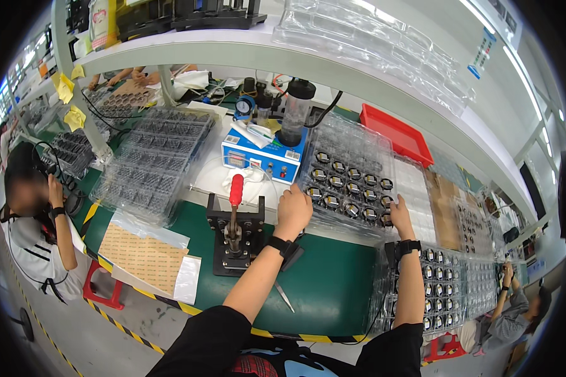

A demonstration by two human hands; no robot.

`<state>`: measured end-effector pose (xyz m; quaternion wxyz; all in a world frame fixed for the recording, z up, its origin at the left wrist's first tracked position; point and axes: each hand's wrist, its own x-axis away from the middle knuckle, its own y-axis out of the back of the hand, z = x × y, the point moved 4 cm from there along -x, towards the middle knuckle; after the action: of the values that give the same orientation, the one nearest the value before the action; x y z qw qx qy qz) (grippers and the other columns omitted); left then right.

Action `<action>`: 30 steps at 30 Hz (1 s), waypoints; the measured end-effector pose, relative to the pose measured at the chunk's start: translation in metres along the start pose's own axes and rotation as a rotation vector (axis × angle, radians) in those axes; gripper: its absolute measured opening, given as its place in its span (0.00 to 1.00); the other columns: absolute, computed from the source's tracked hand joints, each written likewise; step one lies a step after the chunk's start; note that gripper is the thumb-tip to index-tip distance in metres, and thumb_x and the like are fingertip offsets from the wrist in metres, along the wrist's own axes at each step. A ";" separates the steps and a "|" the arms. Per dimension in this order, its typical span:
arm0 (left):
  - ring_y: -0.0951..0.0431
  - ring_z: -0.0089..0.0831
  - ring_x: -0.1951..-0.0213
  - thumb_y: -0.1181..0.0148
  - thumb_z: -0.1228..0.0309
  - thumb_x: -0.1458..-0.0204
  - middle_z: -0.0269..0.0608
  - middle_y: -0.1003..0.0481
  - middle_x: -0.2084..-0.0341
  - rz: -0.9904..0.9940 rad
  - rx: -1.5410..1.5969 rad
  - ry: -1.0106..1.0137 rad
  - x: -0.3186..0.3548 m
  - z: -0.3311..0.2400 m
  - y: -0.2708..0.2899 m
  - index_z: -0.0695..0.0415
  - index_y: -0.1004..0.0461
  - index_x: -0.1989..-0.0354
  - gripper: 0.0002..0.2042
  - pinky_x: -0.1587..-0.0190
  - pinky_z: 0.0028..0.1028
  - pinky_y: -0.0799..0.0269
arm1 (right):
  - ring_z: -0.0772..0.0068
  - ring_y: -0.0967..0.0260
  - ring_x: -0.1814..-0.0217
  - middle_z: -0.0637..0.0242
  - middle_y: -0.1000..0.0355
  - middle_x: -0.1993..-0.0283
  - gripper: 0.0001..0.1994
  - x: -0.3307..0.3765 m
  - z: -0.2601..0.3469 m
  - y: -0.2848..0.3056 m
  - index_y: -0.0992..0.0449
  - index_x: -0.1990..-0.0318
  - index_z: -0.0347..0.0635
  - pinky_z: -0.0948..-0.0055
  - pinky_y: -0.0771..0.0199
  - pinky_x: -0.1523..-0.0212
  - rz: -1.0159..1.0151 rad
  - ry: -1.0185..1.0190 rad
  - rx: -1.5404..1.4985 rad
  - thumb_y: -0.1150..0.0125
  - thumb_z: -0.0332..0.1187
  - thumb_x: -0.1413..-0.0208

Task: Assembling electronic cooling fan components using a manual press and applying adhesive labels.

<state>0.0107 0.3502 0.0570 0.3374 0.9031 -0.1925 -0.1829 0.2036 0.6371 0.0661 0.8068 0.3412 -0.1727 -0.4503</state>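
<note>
A clear plastic tray (352, 154) holds several rows of round black parts (353, 187) in its nearer pockets. My left hand (294, 210) is closed at the tray's left edge, and its fingertips are partly hidden. At the opposite edge my right hand (401, 218) grips the tray, one finger pointing forward along it. Left of my left hand stands a black toggle press (234, 235) with a red handle (236, 190). A pair of tweezers (283, 296) lies on the green mat (333, 276) below my left wrist.
Behind the press sits a blue control box (261, 154). Stacked clear trays (157, 157) stand at left, beside an adhesive sheet (141, 254). Another filled tray (437, 289) lies under my right forearm. A red bin (396, 135) is farther back; a shelf (333, 60) crosses above.
</note>
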 end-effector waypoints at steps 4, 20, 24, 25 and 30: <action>0.27 0.59 0.60 0.55 0.67 0.43 0.66 0.29 0.63 -0.005 0.071 -0.035 0.006 -0.016 -0.008 0.69 0.36 0.50 0.18 0.57 0.49 0.30 | 0.38 0.33 0.47 0.37 0.31 0.48 0.25 -0.023 -0.022 0.012 0.44 0.35 0.35 0.55 0.32 0.48 -0.148 0.293 0.139 0.57 0.33 0.39; 0.27 0.49 0.56 0.48 0.65 0.46 0.57 0.29 0.58 -0.129 -0.213 0.001 0.029 -0.005 0.009 0.65 0.35 0.46 0.22 0.61 0.44 0.28 | 0.41 0.29 0.56 0.40 0.27 0.57 0.23 -0.011 -0.007 -0.017 0.37 0.38 0.45 0.53 0.30 0.55 -0.216 0.284 0.292 0.54 0.30 0.43; 0.32 0.45 0.53 0.46 0.63 0.50 0.52 0.33 0.53 -0.476 -0.067 -0.474 0.098 -0.068 0.055 0.60 0.37 0.43 0.25 0.55 0.51 0.36 | 0.43 0.32 0.49 0.45 0.29 0.50 0.22 -0.012 -0.021 0.001 0.36 0.40 0.39 0.56 0.34 0.47 -0.377 0.422 0.400 0.51 0.30 0.43; 0.32 0.44 0.53 0.46 0.63 0.50 0.50 0.33 0.54 -0.337 -0.028 -0.513 0.126 -0.072 0.066 0.60 0.35 0.46 0.23 0.55 0.49 0.36 | 0.44 0.33 0.48 0.46 0.30 0.48 0.22 0.008 0.000 -0.005 0.35 0.41 0.37 0.57 0.35 0.44 -0.412 0.484 0.433 0.50 0.30 0.43; 0.26 0.42 0.61 0.52 0.63 0.44 0.47 0.26 0.68 0.918 0.477 -1.030 0.293 -0.048 0.008 0.60 0.29 0.66 0.12 0.60 0.42 0.30 | 0.63 0.31 0.46 0.54 0.28 0.49 0.17 0.112 0.146 0.003 0.30 0.45 0.34 0.68 0.39 0.41 -0.052 0.606 -0.186 0.49 0.33 0.38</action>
<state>0.2828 0.2327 0.0374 0.0409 0.5797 -0.7208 -0.3779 0.1797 0.4864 0.1685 0.8375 0.3887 0.1262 -0.3628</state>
